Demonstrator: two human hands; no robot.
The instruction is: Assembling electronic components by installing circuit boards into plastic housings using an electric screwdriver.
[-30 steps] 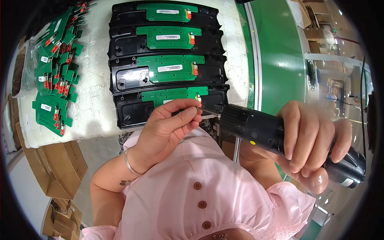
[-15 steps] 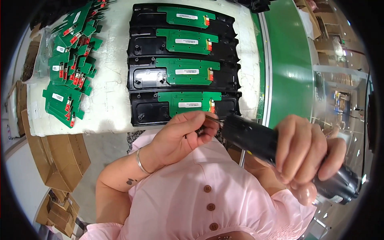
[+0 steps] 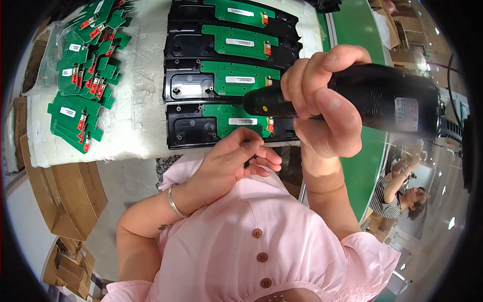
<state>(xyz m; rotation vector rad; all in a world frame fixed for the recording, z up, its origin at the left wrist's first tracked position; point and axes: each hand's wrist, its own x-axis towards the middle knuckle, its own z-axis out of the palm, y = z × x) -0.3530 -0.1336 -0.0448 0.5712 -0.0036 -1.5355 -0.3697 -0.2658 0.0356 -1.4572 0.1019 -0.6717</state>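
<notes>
My right hand [image 3: 327, 100] is wrapped around a black electric screwdriver [image 3: 392, 95], its narrow front end pointing left above the nearest two panels. The tool's tip is hard to make out against the dark plastic. Small black screws [image 3: 249, 162] lie in the curled fingers of my left hand [image 3: 234, 158], thumb and forefinger pinched together. That hand is just in front of the nearest black plastic panel [image 3: 191, 137], which carries a green circuit board [image 3: 221, 111] with a white label and a red-and-white connector. Several like panels with boards line up behind it.
Overlapping loose green circuit boards [image 3: 75, 103] lie on the left of the white work surface [image 3: 136, 116]. Cardboard boxes [image 3: 70, 196] stand on the floor at left. A green strip [image 3: 352, 45] runs along the right. Another person [image 3: 392, 196] is farther off at right.
The screwdriver has swung away from my left fingers, up and over the panels. My left hand has stayed near the panel's front edge. Panels and boards sit slightly higher in view.
</notes>
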